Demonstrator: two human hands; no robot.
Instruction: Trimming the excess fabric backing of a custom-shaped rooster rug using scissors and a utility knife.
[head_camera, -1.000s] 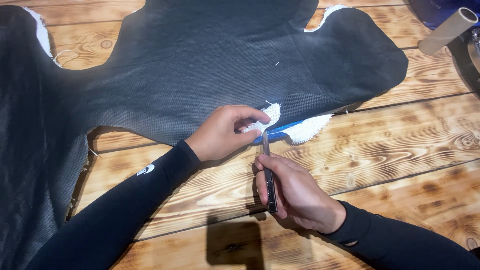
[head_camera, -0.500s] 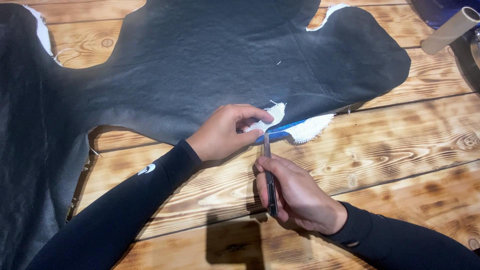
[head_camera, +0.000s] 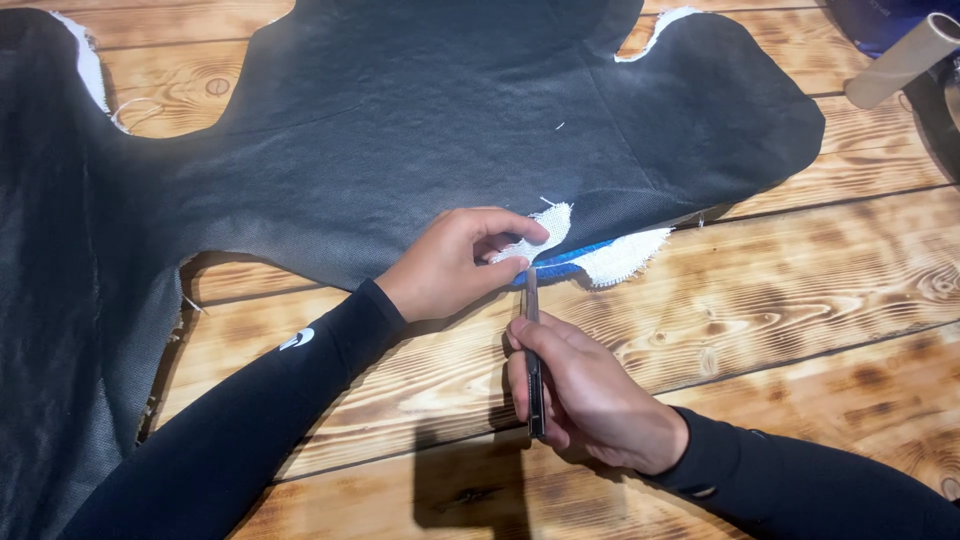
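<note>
Reaching in from 7 o'clock, your left hand (head_camera: 450, 265) curls its fingers together, pinching the white frayed flap (head_camera: 535, 235) at the black fabric sheet's (head_camera: 400, 130) lower edge. Your right hand (head_camera: 585, 395), entering from 4 o'clock, is clamped around a slim dark knife (head_camera: 533, 360), its tip pointing to 12 o'clock and touching the blue edging (head_camera: 565, 265) just below your left fingertips, all on the wooden table (head_camera: 800, 300).

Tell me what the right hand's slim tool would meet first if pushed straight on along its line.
Probably the blue strip at the black sheet's edge, just ahead of the slim dark tool in the right hand.
</note>
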